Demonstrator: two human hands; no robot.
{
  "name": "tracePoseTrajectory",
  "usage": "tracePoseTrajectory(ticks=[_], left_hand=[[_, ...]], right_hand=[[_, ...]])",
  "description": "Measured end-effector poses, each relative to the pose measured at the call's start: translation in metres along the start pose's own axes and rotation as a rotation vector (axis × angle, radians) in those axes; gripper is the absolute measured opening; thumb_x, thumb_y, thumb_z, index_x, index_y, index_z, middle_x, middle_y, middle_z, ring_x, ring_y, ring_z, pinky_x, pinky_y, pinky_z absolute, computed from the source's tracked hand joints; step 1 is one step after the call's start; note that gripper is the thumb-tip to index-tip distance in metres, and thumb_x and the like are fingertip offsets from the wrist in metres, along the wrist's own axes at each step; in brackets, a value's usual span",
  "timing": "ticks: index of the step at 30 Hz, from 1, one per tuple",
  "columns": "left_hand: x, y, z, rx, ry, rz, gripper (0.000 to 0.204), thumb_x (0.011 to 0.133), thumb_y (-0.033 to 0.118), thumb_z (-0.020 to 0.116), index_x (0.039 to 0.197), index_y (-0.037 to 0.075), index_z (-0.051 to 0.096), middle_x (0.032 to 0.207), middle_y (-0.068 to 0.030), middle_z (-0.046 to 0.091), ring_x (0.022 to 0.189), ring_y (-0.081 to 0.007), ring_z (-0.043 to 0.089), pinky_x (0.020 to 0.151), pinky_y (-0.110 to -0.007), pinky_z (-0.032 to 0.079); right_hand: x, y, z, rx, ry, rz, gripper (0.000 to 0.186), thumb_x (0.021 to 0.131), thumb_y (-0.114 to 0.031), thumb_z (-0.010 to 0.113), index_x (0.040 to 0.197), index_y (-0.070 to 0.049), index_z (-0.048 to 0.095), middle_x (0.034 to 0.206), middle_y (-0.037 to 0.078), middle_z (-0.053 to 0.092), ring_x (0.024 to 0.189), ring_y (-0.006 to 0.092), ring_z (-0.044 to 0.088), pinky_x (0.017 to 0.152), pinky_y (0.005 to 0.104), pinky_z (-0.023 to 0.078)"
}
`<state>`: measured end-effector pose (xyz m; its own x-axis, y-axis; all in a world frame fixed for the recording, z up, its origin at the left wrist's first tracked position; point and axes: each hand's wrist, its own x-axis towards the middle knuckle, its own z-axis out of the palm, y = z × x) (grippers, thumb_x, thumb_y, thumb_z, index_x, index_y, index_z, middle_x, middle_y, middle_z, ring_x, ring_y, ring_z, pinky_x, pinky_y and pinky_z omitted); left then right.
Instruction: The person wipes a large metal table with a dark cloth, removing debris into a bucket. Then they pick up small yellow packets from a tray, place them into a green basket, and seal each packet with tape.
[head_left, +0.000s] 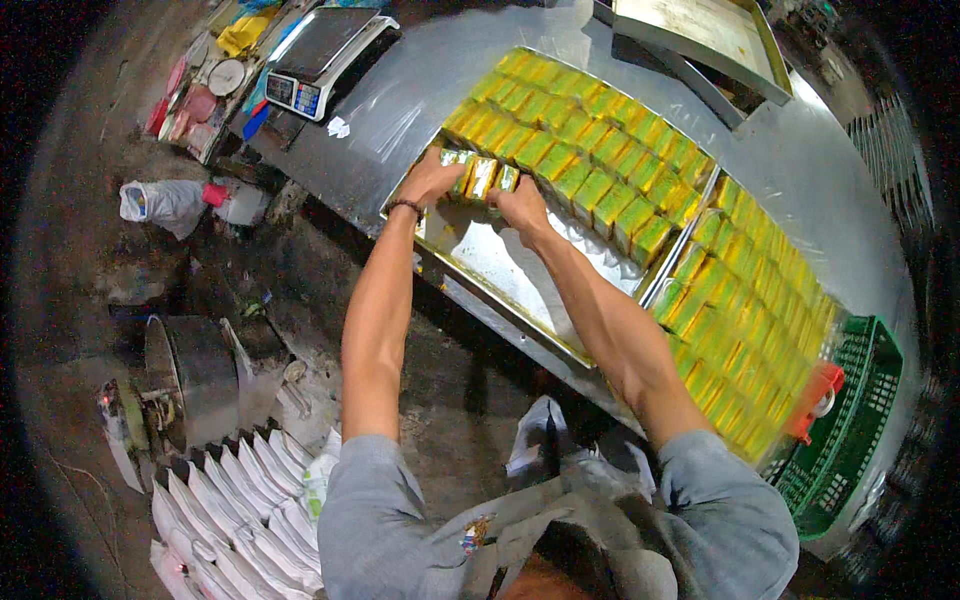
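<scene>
Several small green-and-yellow wrapped packets (482, 177) stand in a short row, squeezed between my two hands. My left hand (430, 182), with a dark bracelet at the wrist, closes on the row's left end by the tray's corner. At its right end my right hand (522, 208) presses in with bent fingers. The row sits in a shallow metal tray (490, 262), whose near part shows bare metal. Behind and to the right, close rows of like packets (590, 150) fill the tray's far part. A second tray alongside holds more packets (750, 300).
A digital scale (325, 55) stands at the far left of the metal table (425, 75). Stacked metal trays (702, 42) lie at the back right. A green plastic crate (850, 430) and a red object (820, 400) are at the right. White bags (235, 505) stand at lower left.
</scene>
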<state>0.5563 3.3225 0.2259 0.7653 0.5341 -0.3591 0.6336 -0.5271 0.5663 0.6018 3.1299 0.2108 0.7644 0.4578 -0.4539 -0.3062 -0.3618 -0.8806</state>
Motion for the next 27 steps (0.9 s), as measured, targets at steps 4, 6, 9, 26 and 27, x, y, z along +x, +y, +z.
tracePoseTrajectory(ticks=[4, 6, 9, 26, 27], left_hand=[[-0.041, 0.015, 0.006, -0.105, 0.119, 0.056, 0.077, 0.071, 0.033, 0.074, 0.132, -0.003, 0.044, 0.114, -0.0247, 0.064, 0.105, -0.0335, 0.064, 0.091, -0.040, 0.050], [-0.081, 0.020, 0.003, -0.222, 0.209, 0.082, 0.077, 0.073, 0.032, 0.078, 0.132, -0.003, 0.042, 0.115, -0.0209, 0.063, 0.103, -0.0299, 0.063, 0.088, -0.039, 0.051], [-0.134, 0.045, 0.003, -0.555, 0.238, 0.213, 0.081, 0.078, 0.027, 0.082, 0.135, -0.002, 0.033, 0.117, -0.0156, 0.058, 0.104, -0.0228, 0.060, 0.089, -0.035, 0.051], [-0.529, 0.375, 0.370, -0.984, -0.492, 0.814, 0.080, 0.086, 0.011, 0.075, 0.144, 0.002, 0.021, 0.137, -0.0154, 0.038, 0.128, -0.0264, 0.042, 0.111, -0.041, 0.034], [-0.556, 0.399, 0.400, -1.004, -0.585, 0.818, 0.079, 0.085, 0.009, 0.073, 0.145, 0.001, 0.021, 0.136, -0.0163, 0.039, 0.130, -0.0266, 0.040, 0.112, -0.041, 0.032]], right_hand=[[-0.014, 0.013, -0.010, -0.064, 0.060, -0.143, 0.060, 0.077, -0.024, 0.070, 0.125, 0.003, 0.047, 0.112, 0.026, 0.064, 0.100, 0.0371, 0.066, 0.086, 0.0450, 0.053], [-0.046, -0.002, -0.012, -0.159, 0.021, -0.263, 0.061, 0.078, -0.025, 0.070, 0.126, 0.003, 0.047, 0.115, 0.028, 0.061, 0.108, 0.0400, 0.061, 0.093, 0.0465, 0.050], [-0.100, -0.011, -0.036, -0.241, 0.060, -0.396, 0.075, 0.077, -0.021, 0.068, 0.141, 0.007, 0.039, 0.119, 0.026, 0.057, 0.111, 0.0367, 0.058, 0.097, 0.0430, 0.048], [-0.583, 0.150, -0.535, -0.389, 0.724, -0.477, 0.053, 0.091, 0.002, 0.046, 0.144, 0.000, 0.048, 0.130, 0.015, 0.059, 0.118, 0.0228, 0.057, 0.105, 0.0320, 0.040], [-0.615, 0.171, -0.562, -0.370, 0.759, -0.460, 0.050, 0.093, 0.000, 0.045, 0.143, 0.001, 0.048, 0.136, 0.014, 0.056, 0.125, 0.0217, 0.053, 0.107, 0.0317, 0.038]])
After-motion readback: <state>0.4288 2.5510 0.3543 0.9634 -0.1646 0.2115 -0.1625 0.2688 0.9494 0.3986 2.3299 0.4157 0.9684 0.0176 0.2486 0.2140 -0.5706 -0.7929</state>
